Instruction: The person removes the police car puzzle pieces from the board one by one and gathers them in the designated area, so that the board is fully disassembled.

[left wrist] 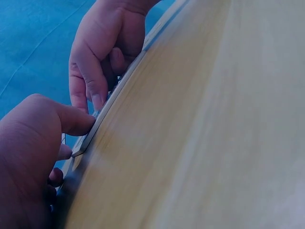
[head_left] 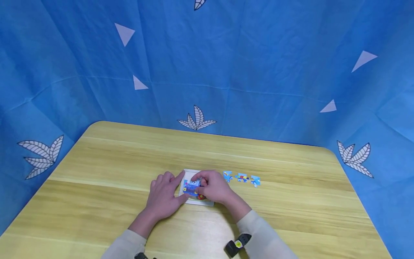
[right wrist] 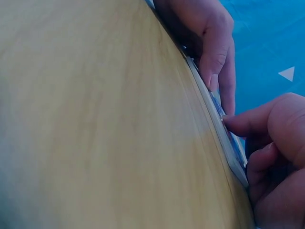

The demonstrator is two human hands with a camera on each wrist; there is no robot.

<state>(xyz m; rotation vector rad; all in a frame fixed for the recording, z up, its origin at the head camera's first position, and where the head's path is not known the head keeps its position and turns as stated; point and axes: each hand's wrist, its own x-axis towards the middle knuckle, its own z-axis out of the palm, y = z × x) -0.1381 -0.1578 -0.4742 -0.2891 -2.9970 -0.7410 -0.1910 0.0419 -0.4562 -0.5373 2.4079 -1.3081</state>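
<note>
A small jigsaw puzzle in a white frame tray point(head_left: 197, 202) lies on the table, its picture a blue vehicle with eyes point(head_left: 191, 189). My left hand point(head_left: 166, 196) rests along the tray's left side, thumb on the lower edge and index finger near the upper corner. Over the right part of the picture, my right hand point(head_left: 211, 187) bends thumb and index finger around a puzzle piece on the tray; the hand hides much of that piece. In the right wrist view, the right thumb point(right wrist: 245, 121) touches the puzzle surface, with the other fingers curled.
Right of the tray lie three loose puzzle pieces: one left point(head_left: 228, 176), one middle point(head_left: 242, 177) and one right point(head_left: 255, 181). They rest flat on the wooden table point(head_left: 291, 201). A blue patterned curtain point(head_left: 258, 72) hangs behind the table.
</note>
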